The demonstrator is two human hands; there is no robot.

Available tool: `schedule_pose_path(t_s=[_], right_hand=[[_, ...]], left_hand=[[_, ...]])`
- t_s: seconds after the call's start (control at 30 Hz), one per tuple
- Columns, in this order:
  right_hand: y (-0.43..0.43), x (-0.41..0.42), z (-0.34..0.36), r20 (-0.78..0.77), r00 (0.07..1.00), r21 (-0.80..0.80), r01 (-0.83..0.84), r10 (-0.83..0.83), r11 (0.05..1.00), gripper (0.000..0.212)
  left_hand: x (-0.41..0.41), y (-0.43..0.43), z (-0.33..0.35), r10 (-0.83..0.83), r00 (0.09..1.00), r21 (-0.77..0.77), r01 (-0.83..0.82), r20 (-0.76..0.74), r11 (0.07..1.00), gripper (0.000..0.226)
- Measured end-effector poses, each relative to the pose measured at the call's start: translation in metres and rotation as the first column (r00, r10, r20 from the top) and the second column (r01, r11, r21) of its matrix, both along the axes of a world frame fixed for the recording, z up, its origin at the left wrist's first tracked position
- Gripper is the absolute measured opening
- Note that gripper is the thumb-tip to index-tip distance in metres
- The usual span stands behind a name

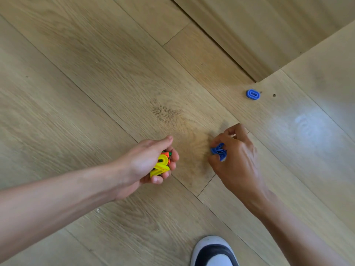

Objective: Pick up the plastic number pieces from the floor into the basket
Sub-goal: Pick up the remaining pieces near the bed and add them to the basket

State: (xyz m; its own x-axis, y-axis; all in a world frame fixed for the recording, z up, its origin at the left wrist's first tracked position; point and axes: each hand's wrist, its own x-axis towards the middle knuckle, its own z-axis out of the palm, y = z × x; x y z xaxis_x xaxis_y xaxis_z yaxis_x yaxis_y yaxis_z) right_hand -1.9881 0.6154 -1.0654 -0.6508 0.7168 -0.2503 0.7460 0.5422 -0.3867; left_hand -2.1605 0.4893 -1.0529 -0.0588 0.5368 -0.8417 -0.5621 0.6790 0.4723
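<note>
The left forearm (63, 192) and the right forearm (292, 229) are bare along all the length that shows, as are the left hand (148, 162) and the right hand (238, 158). At the bottom edge one foot wears a white round-toed shoe (208, 243) with a broad black curved band across its upper. Behind the band lies a white patch, sock or tongue I cannot tell, cut off by the frame.

At the bottom edge you see the toe of a white shoe (214, 252) with a dark band on the pale wooden floor (76, 93), which has a dark grain mark (165, 112) near the middle, two dark specks (274, 95) and a glare (305, 123) at right, and a wooden panel (269, 25) in the upper right corner.
</note>
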Motion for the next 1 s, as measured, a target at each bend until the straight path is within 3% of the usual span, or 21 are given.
schedule_pose_path(t_s=[0.07, 0.17, 0.23, 0.33, 0.4, 0.53, 0.6, 0.67, 0.77, 1.0], right_hand=[[0.0, -0.002, 0.005, -0.034, 0.999, -0.024, 0.029, -0.03, 0.999, 0.015], [-0.007, -0.014, 0.03, -0.308, 0.945, -0.177, 0.056, -0.109, 0.983, 0.019], [-0.019, -0.026, 0.052, -0.467, 0.882, -0.227, -0.055, -0.059, 0.972, 0.02], [-0.036, -0.039, 0.067, -0.455, 0.885, -0.148, -0.19, 0.104, 0.971, 0.025], [-0.041, -0.04, 0.068, -0.427, 0.893, -0.139, -0.221, 0.143, 0.965, 0.023], [-0.012, -0.031, 0.066, -0.564, 0.818, -0.03, -0.151, 0.108, 0.988, 0.016], [0.028, -0.025, 0.055, -0.501, 0.865, 0.052, 0.03, 0.0, 0.998, 0.017], [0.072, -0.017, 0.036, -0.316, 0.944, 0.131, 0.144, -0.097, 0.981, 0.021], [0.118, -0.005, 0.001, -0.042, 0.996, 0.269, 0.085, -0.076, 0.959, 0.025], [0.144, -0.013, -0.019, -0.059, 0.998, 0.379, 0.038, -0.017, 0.925, 0.009]], left_hand=[[0.001, 0.002, 0.0, 0.001, 1.0, -0.006, -0.001, 0.009, 1.0, 0.042], [0.004, 0.004, 0.0, 0.025, 0.995, -0.004, -0.025, 0.093, 1.0, 0.044], [0.006, 0.006, 0.003, 0.053, 0.974, 0.042, -0.063, 0.218, 0.997, 0.05], [0.01, 0.011, 0.005, 0.051, 0.936, 0.152, -0.11, 0.348, 0.982, 0.064], [0.012, 0.013, 0.006, 0.065, 0.947, 0.186, -0.129, 0.315, 0.974, 0.059], [0.011, 0.012, 0.007, 0.129, 0.976, 0.21, -0.165, 0.174, 0.964, 0.036], [0.009, 0.009, 0.007, 0.146, 0.97, 0.197, -0.185, 0.196, 0.963, 0.038], [0.008, 0.007, 0.008, 0.124, 0.971, 0.197, -0.164, 0.204, 0.967, 0.041], [0.009, 0.006, 0.008, 0.093, 0.974, 0.198, -0.135, 0.207, 0.971, 0.043], [0.002, 0.005, 0.007, 0.052, 0.985, 0.174, -0.08, 0.165, 0.982, 0.041]])
